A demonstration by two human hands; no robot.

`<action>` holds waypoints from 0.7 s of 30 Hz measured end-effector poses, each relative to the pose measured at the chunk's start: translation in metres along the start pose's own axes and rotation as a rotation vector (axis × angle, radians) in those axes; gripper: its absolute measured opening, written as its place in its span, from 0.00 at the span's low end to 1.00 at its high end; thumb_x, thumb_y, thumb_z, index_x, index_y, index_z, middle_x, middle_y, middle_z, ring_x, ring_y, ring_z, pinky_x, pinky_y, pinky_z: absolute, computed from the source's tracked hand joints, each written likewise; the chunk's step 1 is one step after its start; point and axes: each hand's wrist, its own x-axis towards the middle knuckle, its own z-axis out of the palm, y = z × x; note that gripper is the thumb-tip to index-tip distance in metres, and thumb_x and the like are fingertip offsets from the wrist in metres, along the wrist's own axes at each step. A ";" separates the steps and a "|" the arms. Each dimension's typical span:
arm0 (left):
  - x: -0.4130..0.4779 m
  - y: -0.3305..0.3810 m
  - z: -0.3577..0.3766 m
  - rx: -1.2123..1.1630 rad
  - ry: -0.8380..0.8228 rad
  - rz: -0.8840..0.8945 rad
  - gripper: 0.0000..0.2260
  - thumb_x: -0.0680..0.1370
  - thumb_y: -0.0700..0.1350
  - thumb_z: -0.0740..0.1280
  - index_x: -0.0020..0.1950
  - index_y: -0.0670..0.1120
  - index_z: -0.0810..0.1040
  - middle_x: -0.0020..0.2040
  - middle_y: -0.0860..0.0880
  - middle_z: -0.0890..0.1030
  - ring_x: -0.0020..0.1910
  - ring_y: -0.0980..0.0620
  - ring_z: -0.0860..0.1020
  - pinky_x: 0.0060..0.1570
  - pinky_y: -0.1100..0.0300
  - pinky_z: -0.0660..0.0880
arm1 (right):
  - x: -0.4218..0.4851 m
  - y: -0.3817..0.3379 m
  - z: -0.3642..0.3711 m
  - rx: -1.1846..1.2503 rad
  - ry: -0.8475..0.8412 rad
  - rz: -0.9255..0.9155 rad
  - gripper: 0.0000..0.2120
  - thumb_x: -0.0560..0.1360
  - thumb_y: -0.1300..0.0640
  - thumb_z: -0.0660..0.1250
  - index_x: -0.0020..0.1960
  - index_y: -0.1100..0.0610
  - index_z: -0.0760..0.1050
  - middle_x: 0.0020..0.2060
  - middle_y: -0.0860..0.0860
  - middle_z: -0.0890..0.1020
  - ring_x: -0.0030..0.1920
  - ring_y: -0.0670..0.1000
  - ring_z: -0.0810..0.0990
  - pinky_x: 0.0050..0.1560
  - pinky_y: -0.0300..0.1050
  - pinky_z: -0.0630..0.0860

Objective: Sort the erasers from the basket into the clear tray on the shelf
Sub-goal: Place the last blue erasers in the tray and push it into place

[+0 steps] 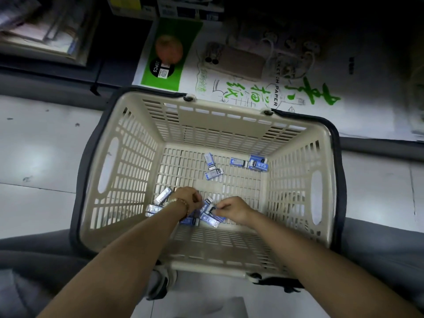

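Observation:
A beige slotted basket (137,161) with dark handles stands on the floor below me. Several small blue-and-white wrapped erasers lie on its bottom: a loose group at the far side (258,162), two near the middle (212,167), and a pile at the near left (160,198). Both my hands reach down into the pile. My left hand (187,198), with a bead bracelet on the wrist, has its fingers curled down among the erasers. My right hand (231,208) pinches one eraser (211,208) at its fingertips. The clear tray is not in view.
A low shelf beyond the basket holds a white sketch-paper pack (286,95) with green writing, a green packet (167,53) and a phone (236,60). Dark shelving with papers (46,31) stands at the upper left. Pale floor tiles surround the basket, and my grey-clad knees flank it.

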 end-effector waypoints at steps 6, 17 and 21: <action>-0.006 0.011 -0.003 0.061 -0.167 0.051 0.16 0.81 0.51 0.58 0.60 0.44 0.78 0.58 0.43 0.79 0.59 0.45 0.75 0.61 0.53 0.71 | 0.004 0.000 0.017 -0.088 -0.042 0.028 0.12 0.71 0.63 0.72 0.34 0.52 0.73 0.33 0.48 0.75 0.44 0.50 0.74 0.49 0.46 0.72; -0.007 0.010 0.010 0.194 -0.032 0.135 0.12 0.77 0.56 0.62 0.55 0.55 0.81 0.55 0.51 0.81 0.57 0.50 0.77 0.56 0.60 0.70 | -0.003 0.002 -0.014 -0.130 -0.175 0.160 0.13 0.69 0.64 0.74 0.35 0.54 0.71 0.35 0.48 0.75 0.37 0.46 0.73 0.37 0.38 0.70; 0.000 0.010 0.019 0.252 0.026 0.162 0.13 0.74 0.60 0.65 0.50 0.54 0.82 0.50 0.52 0.82 0.54 0.52 0.77 0.56 0.60 0.71 | -0.006 0.006 -0.042 0.141 -0.095 0.231 0.10 0.70 0.64 0.72 0.40 0.54 0.72 0.38 0.50 0.77 0.34 0.46 0.73 0.31 0.37 0.71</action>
